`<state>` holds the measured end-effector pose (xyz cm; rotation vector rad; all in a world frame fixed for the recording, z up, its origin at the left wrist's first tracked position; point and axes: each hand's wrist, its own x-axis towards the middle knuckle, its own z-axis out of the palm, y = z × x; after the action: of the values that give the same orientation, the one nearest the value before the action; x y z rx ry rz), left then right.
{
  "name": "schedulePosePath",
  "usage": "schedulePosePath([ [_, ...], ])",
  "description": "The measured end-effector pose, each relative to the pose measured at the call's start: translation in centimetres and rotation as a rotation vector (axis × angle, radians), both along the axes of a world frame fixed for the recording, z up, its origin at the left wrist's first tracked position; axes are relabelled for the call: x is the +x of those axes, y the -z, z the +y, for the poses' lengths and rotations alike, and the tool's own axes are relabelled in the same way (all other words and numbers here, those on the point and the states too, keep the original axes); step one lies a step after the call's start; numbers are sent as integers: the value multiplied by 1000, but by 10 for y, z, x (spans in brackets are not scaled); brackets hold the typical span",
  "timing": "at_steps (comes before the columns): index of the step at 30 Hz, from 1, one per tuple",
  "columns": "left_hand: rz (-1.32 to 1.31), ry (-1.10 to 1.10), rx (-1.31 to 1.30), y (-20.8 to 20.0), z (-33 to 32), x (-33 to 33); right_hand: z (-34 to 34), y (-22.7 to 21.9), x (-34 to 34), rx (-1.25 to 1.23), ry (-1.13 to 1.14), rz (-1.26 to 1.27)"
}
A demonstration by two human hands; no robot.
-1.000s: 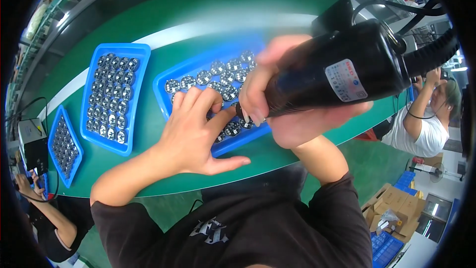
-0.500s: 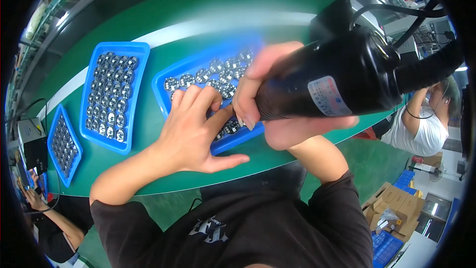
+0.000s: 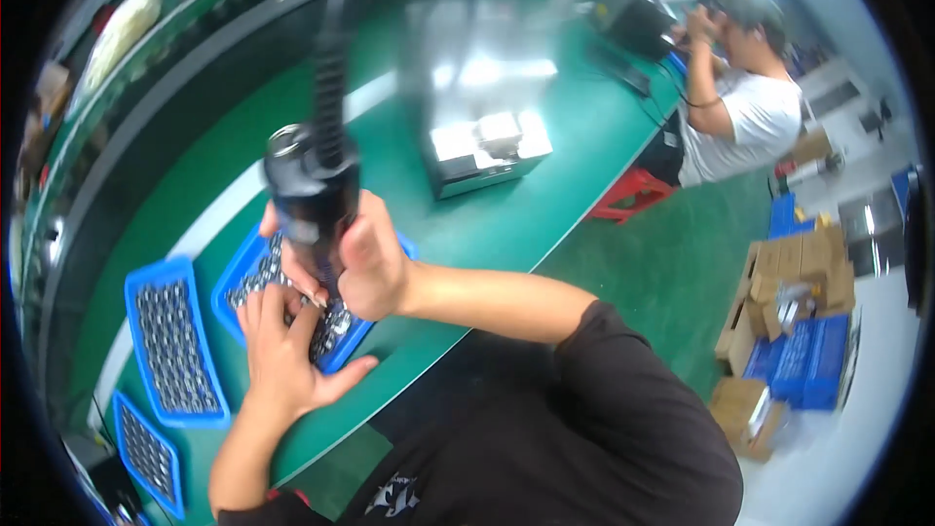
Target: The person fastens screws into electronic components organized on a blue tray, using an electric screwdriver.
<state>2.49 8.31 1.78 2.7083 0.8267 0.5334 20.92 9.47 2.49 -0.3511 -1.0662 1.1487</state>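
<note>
My right hand (image 3: pixel 378 261) is wrapped round a black powered screwdriver (image 3: pixel 310 197), held upright with its thick cord rising from the top. Its lower end points down at a blue tray (image 3: pixel 228 310) of small round parts (image 3: pixel 255 281), silver and black. My left hand (image 3: pixel 280 356) rests over the same tray, its fingers spread and bent onto the parts beside the driver's lower end, the thumb stretched out to the side. The driver's tip is blurred and mostly hidden by my fingers, so I cannot tell whether it touches a part.
Two more blue trays of round parts, a larger one (image 3: pixel 221 394) and a smaller one (image 3: pixel 176 472), lie to the left on the green table (image 3: pixel 467 278). A box-shaped device (image 3: pixel 477 175) stands beyond my right hand. A person in white (image 3: pixel 750 107) sits at the far right, near cardboard boxes (image 3: pixel 799 263).
My view has swung to the right, so the trays and hands now appear lower left. The screwdriver has gone from slanting to upright. My left hand stays on the tray.
</note>
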Motion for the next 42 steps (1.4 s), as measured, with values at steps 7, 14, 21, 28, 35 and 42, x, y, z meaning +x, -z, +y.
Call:
schedulePosePath([
  [7, -25, -18, 19, 4, -2, 5, -34, -77, 127, -52, 545, -249],
  [14, -7, -20, 24, 3, -1, 5, -16, -94, 178, 8, 701, -214],
  [21, -2, -22, 29, 2, -1, 7, -22, -82, 177, -43, 693, -291],
  [28, 2, -16, 36, 3, 1, 8, -19, -71, 180, -50, 736, -341],
  [35, -18, -18, 19, 2, -2, 7, -26, -100, 185, 78, 621, -111],
  [42, -33, -10, 30, 4, -4, 5, 44, -100, 210, 314, 913, -134],
])
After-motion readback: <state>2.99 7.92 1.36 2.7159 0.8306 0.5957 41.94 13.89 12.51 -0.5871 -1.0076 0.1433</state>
